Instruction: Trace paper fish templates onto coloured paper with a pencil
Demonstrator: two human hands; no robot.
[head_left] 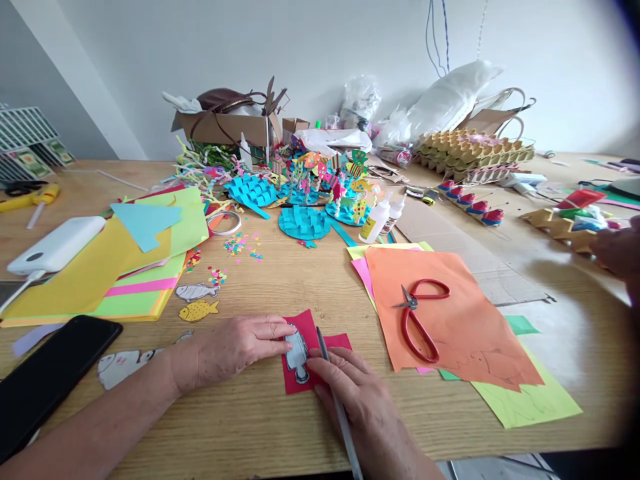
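A fish-shaped paper cutout (297, 350), white with dark outlines, lies on a piece of red paper (301, 321) near the table's front. My left hand (240, 347) comes from the left, its fingers stretched out and the tips resting on the fish's edge. My right hand (357, 393) is closed around a grey pen (340, 413), whose tip points away from me. Its fingertips touch the red paper on the fish's right side. Another red scrap (341, 341) shows just beyond those fingers. A yellow paper fish (199, 310) and a grey one (197, 291) lie beyond my left hand.
Red-handled scissors (413, 302) rest on orange paper (460, 287) to the right. Coloured sheets (95, 267), a power bank (55, 245) and a black phone (55, 380) occupy the left. Glue bottles (375, 220) and blue woven crafts (304, 222) stand farther back. Another person's hand (620, 250) is at far right.
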